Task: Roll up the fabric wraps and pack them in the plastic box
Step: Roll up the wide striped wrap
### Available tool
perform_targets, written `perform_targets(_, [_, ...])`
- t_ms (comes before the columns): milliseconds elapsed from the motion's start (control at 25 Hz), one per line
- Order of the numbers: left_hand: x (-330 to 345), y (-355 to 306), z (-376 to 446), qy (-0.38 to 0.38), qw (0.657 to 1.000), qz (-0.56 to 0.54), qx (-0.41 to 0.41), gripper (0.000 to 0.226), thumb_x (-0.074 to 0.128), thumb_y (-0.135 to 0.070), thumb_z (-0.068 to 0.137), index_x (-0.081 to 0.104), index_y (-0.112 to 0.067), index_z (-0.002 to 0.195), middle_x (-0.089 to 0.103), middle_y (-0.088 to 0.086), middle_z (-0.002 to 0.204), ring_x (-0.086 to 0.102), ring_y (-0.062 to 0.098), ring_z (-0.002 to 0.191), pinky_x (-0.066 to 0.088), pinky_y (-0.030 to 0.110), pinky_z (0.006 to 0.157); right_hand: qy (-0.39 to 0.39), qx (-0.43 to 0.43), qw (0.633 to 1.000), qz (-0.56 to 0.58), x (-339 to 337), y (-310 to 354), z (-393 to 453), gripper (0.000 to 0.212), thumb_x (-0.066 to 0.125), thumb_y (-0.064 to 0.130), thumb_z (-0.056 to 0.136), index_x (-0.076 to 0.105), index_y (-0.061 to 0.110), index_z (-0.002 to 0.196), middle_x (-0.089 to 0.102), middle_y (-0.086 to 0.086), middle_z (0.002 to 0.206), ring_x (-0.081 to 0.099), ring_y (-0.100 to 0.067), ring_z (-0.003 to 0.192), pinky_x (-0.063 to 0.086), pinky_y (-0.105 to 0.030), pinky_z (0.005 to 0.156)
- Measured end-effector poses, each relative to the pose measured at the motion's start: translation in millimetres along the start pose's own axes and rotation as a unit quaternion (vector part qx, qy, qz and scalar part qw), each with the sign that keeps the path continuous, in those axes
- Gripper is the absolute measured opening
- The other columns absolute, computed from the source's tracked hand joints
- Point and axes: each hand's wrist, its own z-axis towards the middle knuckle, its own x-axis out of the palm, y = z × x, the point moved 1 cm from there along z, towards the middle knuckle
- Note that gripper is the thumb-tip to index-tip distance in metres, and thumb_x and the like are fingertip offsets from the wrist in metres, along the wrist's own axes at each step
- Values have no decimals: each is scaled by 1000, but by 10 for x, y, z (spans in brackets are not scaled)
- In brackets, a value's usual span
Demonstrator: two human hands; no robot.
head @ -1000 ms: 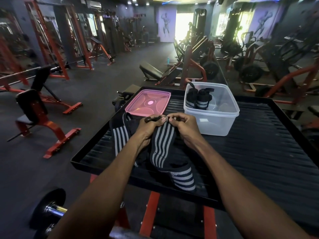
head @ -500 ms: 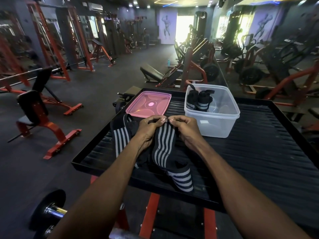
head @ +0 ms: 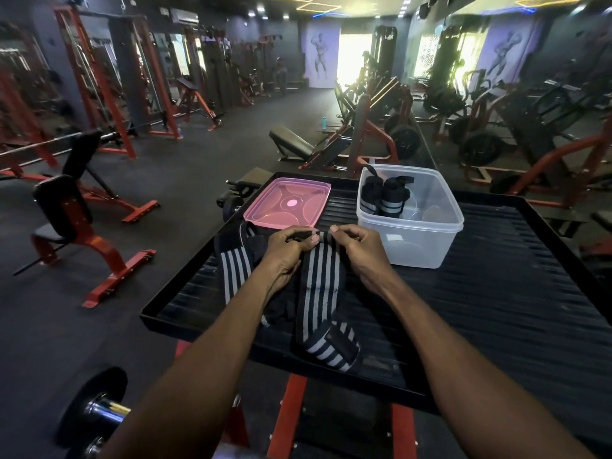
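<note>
Both hands — left hand (head: 291, 246), right hand (head: 356, 248) — on striped wrap's (head: 319, 286) far end

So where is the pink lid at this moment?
In the head view the pink lid lies flat at the tray's far left corner, left of the plastic box and just beyond the left hand.

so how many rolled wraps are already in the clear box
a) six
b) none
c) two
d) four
c: two rolled wraps stand side by side in the far left corner of the plastic box, while both hands pinch the far end of a third, unrolled one.
</note>
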Motion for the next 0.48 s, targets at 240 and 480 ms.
perform_targets(240, [19, 21, -14, 26, 993, -86, -79, 15, 74, -4, 84, 69, 1, 98, 74, 17, 90, 73, 23, 80, 62, 35, 77, -16, -62, 996, -64, -28, -16, 25, 14, 70, 3, 88, 77, 15, 90, 75, 1, 91, 71, -16, 92, 55, -28, 89])
perform_targets(480, [-30, 45, 40, -11, 1000, 6, -27, 20, 71, 5, 84, 75, -14, 82, 74, 4, 87, 68, 19, 85, 54, 36, 84, 17, 4, 998, -65, 9, -74, 32, 10, 66, 17, 95, 74, 13, 90, 74, -1, 88, 66, -13, 84, 52, -29, 81])
